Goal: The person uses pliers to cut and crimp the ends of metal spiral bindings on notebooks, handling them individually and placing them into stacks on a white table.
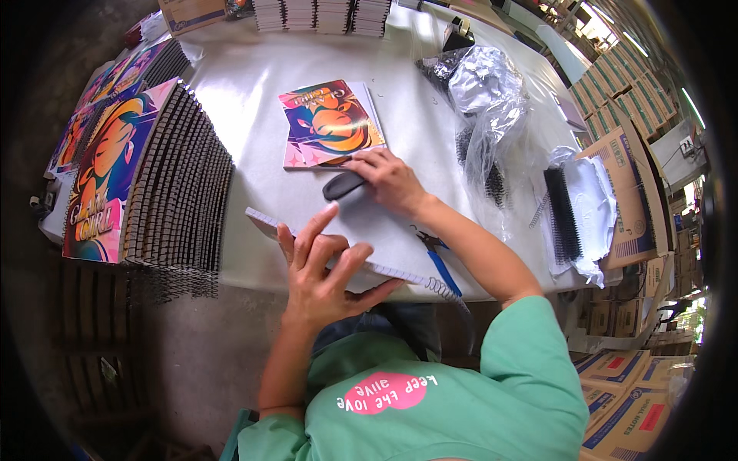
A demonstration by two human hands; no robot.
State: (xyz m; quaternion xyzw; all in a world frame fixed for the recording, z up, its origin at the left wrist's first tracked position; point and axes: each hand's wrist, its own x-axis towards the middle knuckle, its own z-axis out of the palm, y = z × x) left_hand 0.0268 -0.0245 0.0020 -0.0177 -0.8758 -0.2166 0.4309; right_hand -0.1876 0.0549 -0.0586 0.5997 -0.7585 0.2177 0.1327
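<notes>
My left hand (319,265) grips a notebook (392,270) tilted along the table's near edge, its thumb on the near side and its forefinger raised. A wire spiral coil (442,288) sticks out past the notebook's right end. My right hand (390,183) is above the table with bent fingers around the end of a black oval object (343,186); its exact kind is not clear. Those fingertips are beside the lower corner of a colourful-covered notebook (327,123), which lies on another one. Blue-handled pliers (437,261) rest right of the held notebook.
Tall stacks of spiral-bound notebooks (177,177) stand at the left, and more stacks (319,17) at the back. A clear plastic bag (488,92) with black coils lies at the right. Beyond it are a bundle of black coils (563,215), white paper and an open carton (634,200).
</notes>
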